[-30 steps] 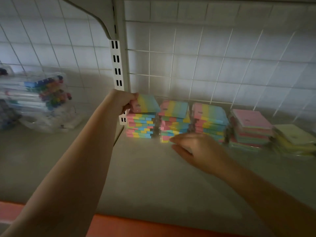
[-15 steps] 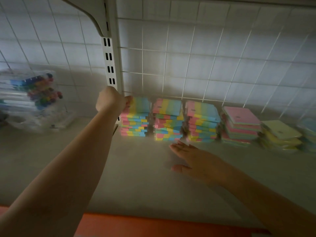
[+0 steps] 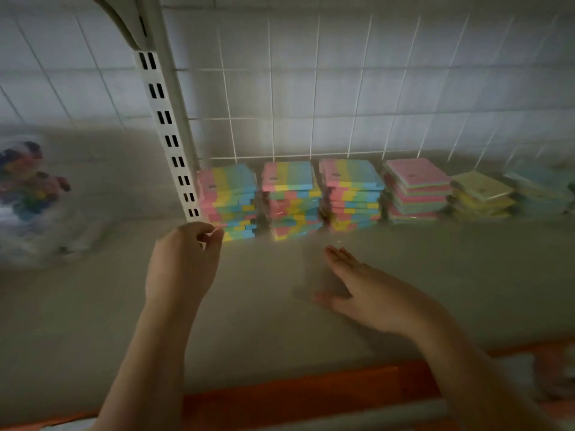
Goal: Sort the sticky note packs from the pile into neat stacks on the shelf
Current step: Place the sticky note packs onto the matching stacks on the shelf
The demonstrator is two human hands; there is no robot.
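Orange edge (image 3: 289, 396) of the shelf runs at 6 o'clock, nearest to the camera. Above it both bare forearms reach over the grey shelf (image 3: 466, 275). The right hand (image 3: 370, 293) lies flat with straight fingers spread a little, palm down, holding nothing. The left hand (image 3: 183, 262), at 9 o'clock from it, has fingers loosely curled with the thumb near the fingertips; I see nothing held in it. Its fingertips are just beside the bottom corner of the first rainbow stack (image 3: 231, 202). Farther, along the wire grid (image 3: 311, 88), stand a second rainbow stack (image 3: 292, 200), a third rainbow stack (image 3: 353, 194), a pink stack (image 3: 417, 188) and a yellow stack (image 3: 480, 194) toward 3 o'clock. A blurred bag of coloured pens (image 3: 28, 188) sits at 9 o'clock.
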